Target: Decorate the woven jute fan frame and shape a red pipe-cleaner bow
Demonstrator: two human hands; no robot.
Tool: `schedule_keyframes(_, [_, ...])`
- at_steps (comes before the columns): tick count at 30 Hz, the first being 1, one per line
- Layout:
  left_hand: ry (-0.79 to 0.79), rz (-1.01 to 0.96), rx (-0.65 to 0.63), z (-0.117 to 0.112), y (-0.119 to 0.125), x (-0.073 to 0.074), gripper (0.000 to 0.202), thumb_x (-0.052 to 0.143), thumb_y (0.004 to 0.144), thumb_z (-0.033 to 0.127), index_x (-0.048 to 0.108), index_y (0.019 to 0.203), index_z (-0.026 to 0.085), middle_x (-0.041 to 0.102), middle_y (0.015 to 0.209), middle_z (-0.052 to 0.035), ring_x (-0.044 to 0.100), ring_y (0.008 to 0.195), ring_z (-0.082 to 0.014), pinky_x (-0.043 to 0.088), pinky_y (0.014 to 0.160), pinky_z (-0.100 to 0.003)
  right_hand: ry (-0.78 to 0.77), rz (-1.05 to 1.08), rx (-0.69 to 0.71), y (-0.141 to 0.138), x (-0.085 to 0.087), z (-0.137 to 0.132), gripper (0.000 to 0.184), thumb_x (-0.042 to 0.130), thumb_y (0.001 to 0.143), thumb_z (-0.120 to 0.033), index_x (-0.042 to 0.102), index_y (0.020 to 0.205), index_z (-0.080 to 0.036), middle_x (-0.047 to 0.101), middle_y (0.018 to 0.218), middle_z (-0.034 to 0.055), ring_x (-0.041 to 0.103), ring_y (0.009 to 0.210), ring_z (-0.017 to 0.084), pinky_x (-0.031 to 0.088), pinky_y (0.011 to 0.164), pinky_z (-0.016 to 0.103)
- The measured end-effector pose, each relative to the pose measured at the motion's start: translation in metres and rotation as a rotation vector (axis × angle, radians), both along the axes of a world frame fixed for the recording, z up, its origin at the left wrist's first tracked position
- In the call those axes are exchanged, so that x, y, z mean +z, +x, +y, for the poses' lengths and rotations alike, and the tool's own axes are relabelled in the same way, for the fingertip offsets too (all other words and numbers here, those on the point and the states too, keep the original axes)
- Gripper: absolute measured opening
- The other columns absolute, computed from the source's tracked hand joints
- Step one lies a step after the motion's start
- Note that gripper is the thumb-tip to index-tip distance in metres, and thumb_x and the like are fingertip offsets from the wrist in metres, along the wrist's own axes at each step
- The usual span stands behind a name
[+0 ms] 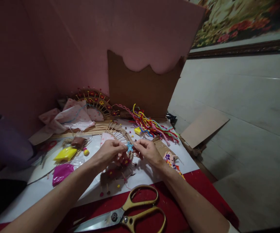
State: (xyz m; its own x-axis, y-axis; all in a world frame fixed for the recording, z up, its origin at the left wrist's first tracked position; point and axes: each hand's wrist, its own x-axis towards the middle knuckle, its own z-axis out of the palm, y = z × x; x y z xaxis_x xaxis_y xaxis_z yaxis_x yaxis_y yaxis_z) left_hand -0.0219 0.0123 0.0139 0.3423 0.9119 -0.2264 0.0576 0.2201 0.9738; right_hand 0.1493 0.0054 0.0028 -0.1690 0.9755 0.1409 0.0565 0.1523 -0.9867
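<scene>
A small light-blue flower, seemingly of bent pipe cleaner, is pinched between my two hands over the white paper. My left hand grips its left side with thumb and forefinger. On the other side, my right hand holds the flower's right edge the same way. Just behind them lies a half-round fan piece with sticks and small beads along a brown arc. Beneath the hands, dark red flowers and bead-tipped sticks are partly hidden.
Large gold-handled scissors lie near the front on red cloth. Colourful pipe cleaners are heaped behind right. Yellow and magenta packets sit left. A decorated fan and cut cardboard stand at the back.
</scene>
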Motion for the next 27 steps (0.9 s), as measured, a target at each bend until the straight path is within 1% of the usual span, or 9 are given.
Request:
schedule_keyframes(3, [0.011, 0.001, 0.034, 0.0, 0.001, -0.001, 0.032, 0.069, 0.064, 0.041, 0.055, 0.055, 0.014, 0.06, 0.049, -0.0005, 0.048, 0.036, -0.0072, 0.035, 0.037, -0.018, -0.024, 0.004, 0.029, -0.002, -0.004, 0.0, 0.038, 0.06, 0.073, -0.052, 0.058, 0.066, -0.015, 0.055, 0.057, -0.0013, 0.045, 0.045, 0.007, 0.033, 0.041, 0.019])
schedule_keyframes(5, [0.027, 0.001, 0.041, -0.001, 0.002, -0.001, 0.033, 0.068, 0.064, 0.043, 0.056, 0.056, 0.014, 0.061, 0.05, -0.0006, 0.049, 0.037, -0.0074, 0.037, 0.038, -0.019, -0.03, 0.009, 0.055, -0.004, -0.008, 0.0, 0.039, 0.064, 0.069, -0.054, 0.058, 0.067, -0.015, 0.057, 0.059, -0.0005, 0.046, 0.046, 0.008, 0.034, 0.042, 0.019])
schedule_keyframes(7, [0.043, 0.001, 0.036, -0.002, 0.003, -0.002, 0.033, 0.068, 0.064, 0.043, 0.056, 0.056, 0.014, 0.06, 0.05, -0.0004, 0.049, 0.037, -0.0079, 0.038, 0.038, -0.019, -0.029, 0.015, 0.064, -0.006, -0.011, 0.0, 0.036, 0.066, 0.067, -0.05, 0.057, 0.065, -0.015, 0.056, 0.055, -0.0017, 0.045, 0.045, 0.008, 0.032, 0.042, 0.02])
schedule_keyframes(11, [0.072, 0.009, 0.004, -0.004, 0.004, -0.002, 0.032, 0.067, 0.066, 0.041, 0.054, 0.054, 0.014, 0.056, 0.045, 0.0019, 0.046, 0.035, -0.0069, 0.034, 0.036, -0.018, -0.046, 0.004, 0.023, -0.008, -0.013, -0.001, 0.029, 0.063, 0.071, -0.041, 0.056, 0.061, -0.015, 0.048, 0.046, -0.0049, 0.037, 0.04, 0.006, 0.028, 0.04, 0.02])
schedule_keyframes(13, [0.066, 0.014, -0.013, -0.004, 0.003, -0.001, 0.031, 0.066, 0.068, 0.039, 0.054, 0.055, 0.015, 0.055, 0.044, 0.0026, 0.044, 0.034, -0.0059, 0.031, 0.035, -0.017, -0.062, 0.008, 0.014, -0.008, -0.012, -0.001, 0.027, 0.062, 0.071, -0.039, 0.056, 0.061, -0.015, 0.047, 0.045, -0.0051, 0.037, 0.04, 0.006, 0.027, 0.039, 0.02])
schedule_keyframes(17, [0.026, 0.021, -0.048, -0.004, 0.002, 0.0, 0.022, 0.064, 0.068, 0.032, 0.055, 0.058, 0.015, 0.055, 0.043, 0.0033, 0.043, 0.032, -0.0056, 0.026, 0.034, -0.017, -0.098, 0.028, 0.047, -0.008, -0.01, -0.003, 0.025, 0.061, 0.07, -0.036, 0.055, 0.058, -0.015, 0.047, 0.045, -0.0051, 0.036, 0.038, 0.006, 0.026, 0.038, 0.02])
schedule_keyframes(21, [0.003, 0.025, -0.097, -0.002, -0.001, -0.001, 0.021, 0.064, 0.069, 0.031, 0.057, 0.058, 0.015, 0.057, 0.045, 0.0022, 0.046, 0.034, -0.0069, 0.029, 0.035, -0.018, -0.097, 0.03, 0.07, -0.007, -0.011, -0.002, 0.024, 0.06, 0.07, -0.034, 0.054, 0.056, -0.016, 0.045, 0.044, -0.0059, 0.035, 0.038, 0.006, 0.026, 0.038, 0.02])
schedule_keyframes(25, [0.023, -0.005, -0.159, 0.002, -0.004, -0.002, 0.026, 0.067, 0.069, 0.037, 0.06, 0.061, 0.013, 0.06, 0.048, -0.0001, 0.05, 0.04, -0.0085, 0.036, 0.042, -0.019, -0.077, -0.009, 0.007, -0.006, -0.011, -0.001, 0.025, 0.061, 0.07, -0.034, 0.053, 0.054, -0.016, 0.044, 0.042, -0.0062, 0.034, 0.038, 0.005, 0.024, 0.038, 0.02])
schedule_keyframes(27, [0.063, -0.044, -0.141, 0.003, -0.005, -0.002, 0.026, 0.07, 0.068, 0.038, 0.063, 0.067, 0.012, 0.059, 0.05, 0.0011, 0.05, 0.042, -0.0076, 0.036, 0.044, -0.019, -0.064, -0.021, -0.009, -0.005, -0.01, -0.002, 0.026, 0.062, 0.07, -0.033, 0.053, 0.053, -0.015, 0.044, 0.042, -0.0062, 0.034, 0.038, 0.005, 0.023, 0.039, 0.02])
